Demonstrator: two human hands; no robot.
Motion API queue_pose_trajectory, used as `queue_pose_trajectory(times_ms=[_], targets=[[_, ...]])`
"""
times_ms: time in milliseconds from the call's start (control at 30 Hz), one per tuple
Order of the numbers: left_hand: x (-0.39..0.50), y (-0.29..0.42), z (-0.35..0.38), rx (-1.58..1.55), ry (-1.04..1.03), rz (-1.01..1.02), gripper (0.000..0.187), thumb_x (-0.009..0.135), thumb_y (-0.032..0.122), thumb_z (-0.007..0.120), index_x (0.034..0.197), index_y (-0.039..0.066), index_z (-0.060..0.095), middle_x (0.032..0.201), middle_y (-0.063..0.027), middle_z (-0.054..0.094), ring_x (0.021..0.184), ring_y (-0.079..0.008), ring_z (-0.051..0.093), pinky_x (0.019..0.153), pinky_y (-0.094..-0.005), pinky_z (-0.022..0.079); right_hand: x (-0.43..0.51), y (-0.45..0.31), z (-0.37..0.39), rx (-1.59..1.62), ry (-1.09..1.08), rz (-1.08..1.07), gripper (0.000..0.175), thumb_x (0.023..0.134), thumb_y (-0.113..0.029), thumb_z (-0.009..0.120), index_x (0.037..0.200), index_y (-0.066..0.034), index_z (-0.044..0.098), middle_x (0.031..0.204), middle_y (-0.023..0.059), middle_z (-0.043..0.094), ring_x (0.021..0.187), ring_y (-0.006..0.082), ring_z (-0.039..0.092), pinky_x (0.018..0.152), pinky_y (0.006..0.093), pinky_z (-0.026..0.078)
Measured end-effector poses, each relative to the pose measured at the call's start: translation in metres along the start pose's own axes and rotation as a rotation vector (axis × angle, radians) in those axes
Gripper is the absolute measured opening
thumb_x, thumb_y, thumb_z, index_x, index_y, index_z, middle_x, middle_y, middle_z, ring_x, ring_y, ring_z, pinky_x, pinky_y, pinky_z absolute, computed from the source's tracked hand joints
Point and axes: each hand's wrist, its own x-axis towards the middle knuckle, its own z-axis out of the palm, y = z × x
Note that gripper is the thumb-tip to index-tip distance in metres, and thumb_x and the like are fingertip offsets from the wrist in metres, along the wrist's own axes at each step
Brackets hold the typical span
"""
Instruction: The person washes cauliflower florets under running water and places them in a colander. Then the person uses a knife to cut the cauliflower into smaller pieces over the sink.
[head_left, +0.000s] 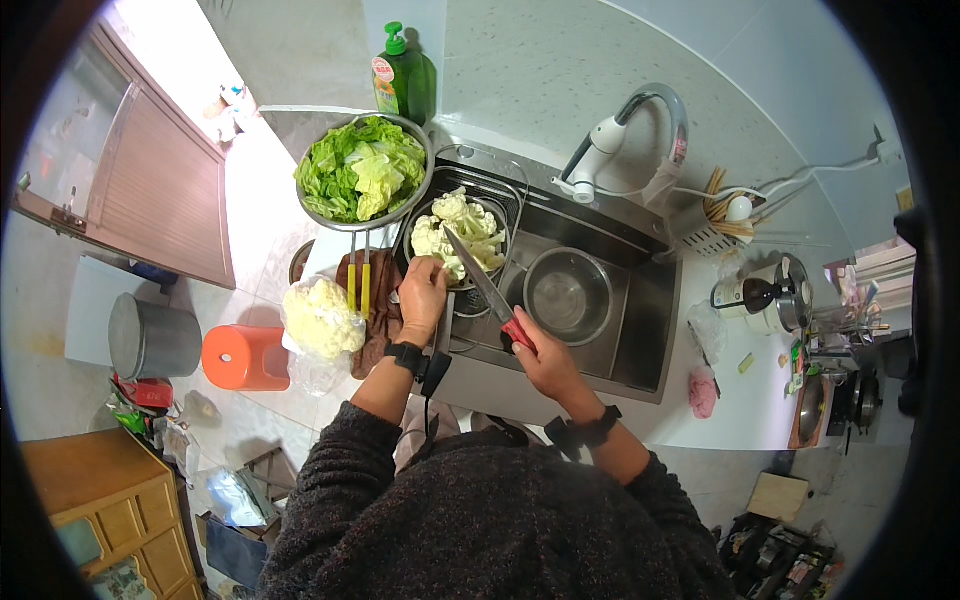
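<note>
My right hand grips a knife by its red handle. Its long metal blade points up and left, the tip over cut cauliflower florets. These fill a round metal bowl, which sits in a black drain basket at the left side of the sink. At the bowl's near left rim is my left hand, fingers bent together beside the florets; whether a piece is between them is hidden. A large cauliflower head lies in clear plastic to the left of this hand.
A metal basin stands in the sink, below the faucet. Leafy greens heap in a colander, behind yellow-handled utensils on a brown cloth. Dish soap stands behind; an orange stool is on the floor.
</note>
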Motion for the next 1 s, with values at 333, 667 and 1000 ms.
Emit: queue_pose_trajectory(times_ms=[333,667,1000], targets=[[-0.0028,0.0003,0.0023,0.023,0.002,-0.009,0.012,0.08,0.006,0.068,0.087,0.005,0.059,0.09,-0.0117,0.058,0.072,-0.0338,0.06,0.063,-0.0386,0.049,-0.0073,-0.0106,0.0025,-0.071,0.018,0.016,0.052,0.089,-0.011,0.054,0.138,0.0004,0.041,0.127,0.027,0.053,0.116,0.0373,0.054,0.096,0.0362,0.042],[0.0004,0.0005,0.0004,0.051,-0.009,-0.025,0.011,0.079,0.006,0.068,0.086,0.005,0.059,0.089,-0.0121,0.058,0.073,-0.0349,0.06,0.064,-0.0383,0.049,-0.0082,-0.0076,-0.0032,-0.03,-0.009,0.021,0.052,0.09,-0.012,0.054,0.138,0.0004,0.041,0.13,0.0251,0.052,0.12,0.0345,0.053,0.099,0.0341,0.041],[0.0024,0.0024,-0.0019,0.063,-0.018,0.016,0.009,0.079,0.005,0.067,0.085,0.004,0.06,0.089,-0.012,0.059,0.076,-0.0349,0.06,0.065,-0.039,0.05,0.0003,-0.0039,-0.0017,-0.061,-0.014,-0.031,0.052,0.09,-0.013,0.054,0.139,-0.0012,0.04,0.122,0.0248,0.056,0.111,0.0371,0.056,0.092,0.0356,0.044]])
